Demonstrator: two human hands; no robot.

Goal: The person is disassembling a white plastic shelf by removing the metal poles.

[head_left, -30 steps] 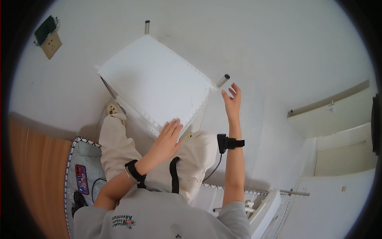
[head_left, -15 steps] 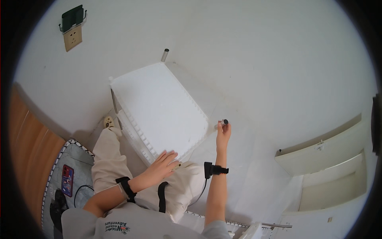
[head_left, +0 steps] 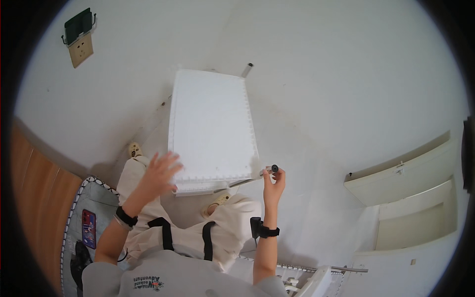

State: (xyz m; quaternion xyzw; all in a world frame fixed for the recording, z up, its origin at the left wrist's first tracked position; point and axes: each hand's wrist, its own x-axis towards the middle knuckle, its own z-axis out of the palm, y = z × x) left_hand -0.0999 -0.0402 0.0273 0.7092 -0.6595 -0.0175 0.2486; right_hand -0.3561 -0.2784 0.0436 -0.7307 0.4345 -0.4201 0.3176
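Observation:
A white plastic shelf lies in front of me, with a ridged edge along its rim. My right hand grips a short metal tube with a black end cap at the shelf's near right corner. At the left near corner, my left hand hovers with fingers spread and somewhat blurred; it holds nothing, and I cannot tell whether it touches the edge. Another metal tube with a dark cap sticks out at the far right corner. A thin metal rod runs under the near edge.
A phone in a patterned case lies on a grey cushioned surface at the left, near wooden boards. A socket plate and green holder are on the wall. White cabinet panels stand at the right.
The shelf has turned clockwise, its near edge now facing me. My left hand has lifted off its near corner and moved left. My right hand has come slightly nearer, still on the tube.

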